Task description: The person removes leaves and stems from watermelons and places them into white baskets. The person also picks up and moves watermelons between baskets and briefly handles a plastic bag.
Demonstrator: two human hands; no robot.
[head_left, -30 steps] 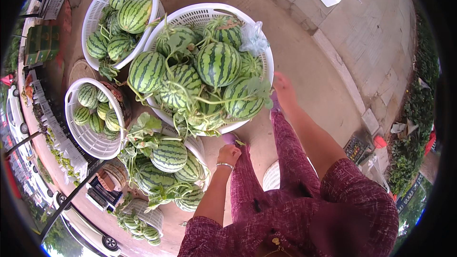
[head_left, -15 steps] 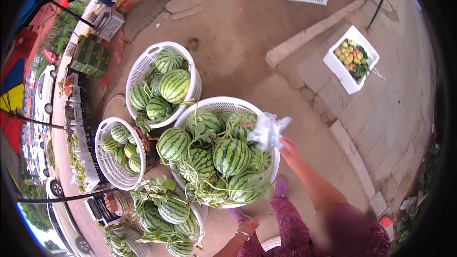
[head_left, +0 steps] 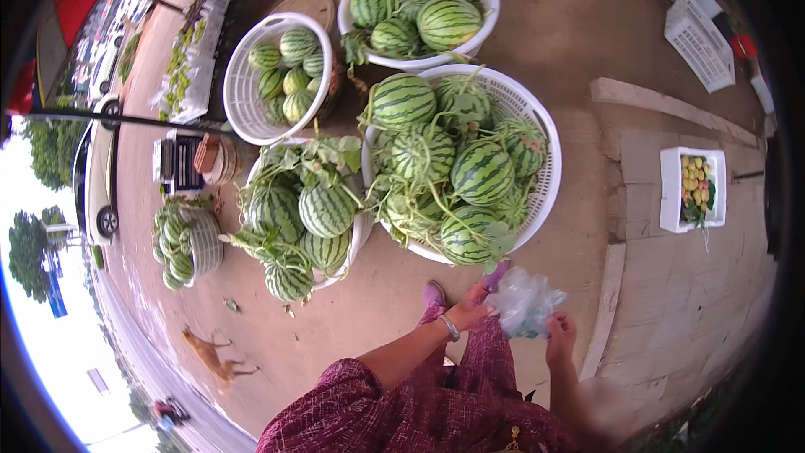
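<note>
My right hand (head_left: 560, 329) grips the right side of a crumpled clear plastic bag (head_left: 524, 300), low in front of me. My left hand (head_left: 470, 312) has its fingers closed on the bag's left edge. Just beyond stands a large white basket (head_left: 543, 184) piled with striped watermelons (head_left: 480, 171) and leafy vines. Another white basket (head_left: 362, 239) of watermelons with leaves is beside it on the left. Two more baskets of watermelons (head_left: 449, 21) stand behind. My purple shoes (head_left: 434, 294) are under my hands.
A brown dog (head_left: 210, 352) walks at the lower left, near a smaller melon basket (head_left: 204, 243). At right are a white box of fruit (head_left: 669, 189), an empty crate (head_left: 700, 42) and stone edging (head_left: 675, 105). Parked cars, a black pole (head_left: 126, 115) and a road fill the left.
My right hand lifted the bag off the big basket and brought it down toward me. My left hand rose to it. The view has turned, so the baskets appear shifted and tilted.
</note>
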